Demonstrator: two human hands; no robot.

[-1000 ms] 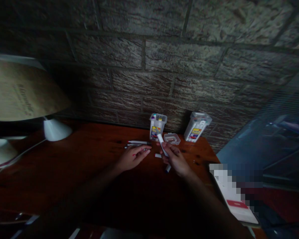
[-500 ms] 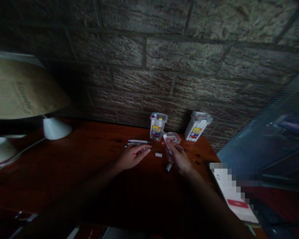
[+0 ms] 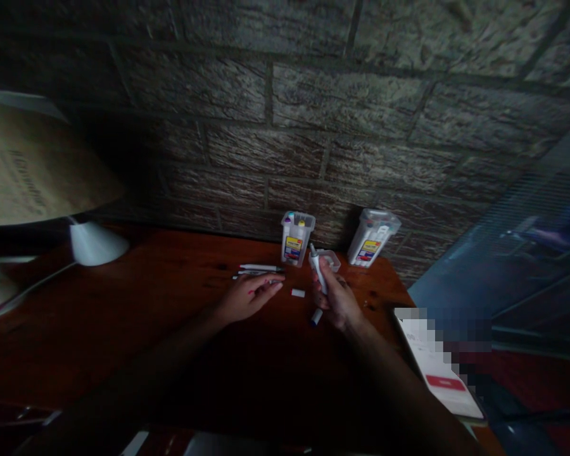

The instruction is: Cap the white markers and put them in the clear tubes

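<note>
On the bench by the brick wall: the right hand has turned the marker more upright.

Left hand [image 3: 244, 299] stays flat and open on the bench [image 3: 161, 285], holding nothing, with its fingertips just beside the loose markers [image 3: 261, 268]; it has hardly moved in the last second. Between the two hands the small white cap [image 3: 298, 292] lies where it lay before. Right hand [image 3: 336, 299] is closed around the marker [image 3: 318, 272]. A second ago the marker leaned more, with its top to the left; now it stands nearly upright above the bench, just in front of the open box [image 3: 296, 239] and the lid [image 3: 331, 258]. Its long axis is almost vertical in the view: the grey upper end, which looks uncapped, points up toward the wall, and the blue lower end comes out under the hand toward the person. I judge that only the right hand is working the marker.
</note>
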